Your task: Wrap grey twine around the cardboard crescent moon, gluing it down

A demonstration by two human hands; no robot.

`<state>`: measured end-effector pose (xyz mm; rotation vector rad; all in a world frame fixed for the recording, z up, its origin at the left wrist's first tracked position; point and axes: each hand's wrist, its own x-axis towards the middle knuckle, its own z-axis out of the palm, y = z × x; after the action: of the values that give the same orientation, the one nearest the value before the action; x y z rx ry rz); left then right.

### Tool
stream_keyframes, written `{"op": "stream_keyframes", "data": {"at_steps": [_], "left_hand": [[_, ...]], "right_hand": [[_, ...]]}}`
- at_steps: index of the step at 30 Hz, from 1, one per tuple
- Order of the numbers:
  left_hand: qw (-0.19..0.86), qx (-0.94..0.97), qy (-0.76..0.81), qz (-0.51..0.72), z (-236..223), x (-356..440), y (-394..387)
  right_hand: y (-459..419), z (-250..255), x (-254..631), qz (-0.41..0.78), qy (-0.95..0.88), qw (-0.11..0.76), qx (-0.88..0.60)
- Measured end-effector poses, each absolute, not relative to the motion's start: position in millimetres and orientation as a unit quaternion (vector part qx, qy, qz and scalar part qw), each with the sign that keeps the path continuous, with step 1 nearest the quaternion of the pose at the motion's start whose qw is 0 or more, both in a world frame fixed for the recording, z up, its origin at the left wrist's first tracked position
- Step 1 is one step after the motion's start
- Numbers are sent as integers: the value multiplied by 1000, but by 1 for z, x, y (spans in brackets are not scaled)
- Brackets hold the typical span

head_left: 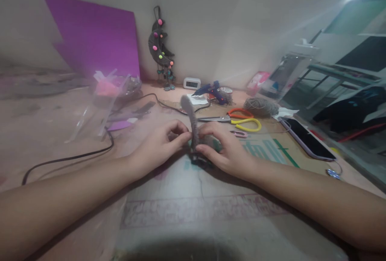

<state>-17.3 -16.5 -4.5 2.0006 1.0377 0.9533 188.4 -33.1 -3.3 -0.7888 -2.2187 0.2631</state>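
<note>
Between my hands stands a grey, yarn-wrapped strip [190,112], curved and seen nearly edge-on. My left hand [169,142] pinches it from the left with thumb and forefinger. From the other side, the thumb and fingers of my right hand [223,148] close on its lower part. Something dark and blurred sits at the strip's foot, and I cannot make it out. Just beyond my right hand lie scissors [245,122] with one orange and one yellow handle. A pink cutter [239,134] rests close to its knuckles.
A grey yarn ball [261,106], a blue glue gun [212,91] and a white digital clock [192,83] stand at the back. A phone [307,138] lies right. A decorated crescent moon [159,46] hangs on the wall beside a purple sheet [99,31]. A black cable [72,157] crosses the left.
</note>
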Motion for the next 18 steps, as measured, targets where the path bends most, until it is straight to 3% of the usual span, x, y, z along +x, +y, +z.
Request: {"op": "stream_keyframes", "data": {"at_steps": [10,18], "left_hand": [[441,747,356,346,3,-19,-24],[407,729,426,348,2,-14,-18]], "right_hand": [[-32,-3,192,98,-879,357,-300],[-32,-6,190,104,-873,353,-319]]}}
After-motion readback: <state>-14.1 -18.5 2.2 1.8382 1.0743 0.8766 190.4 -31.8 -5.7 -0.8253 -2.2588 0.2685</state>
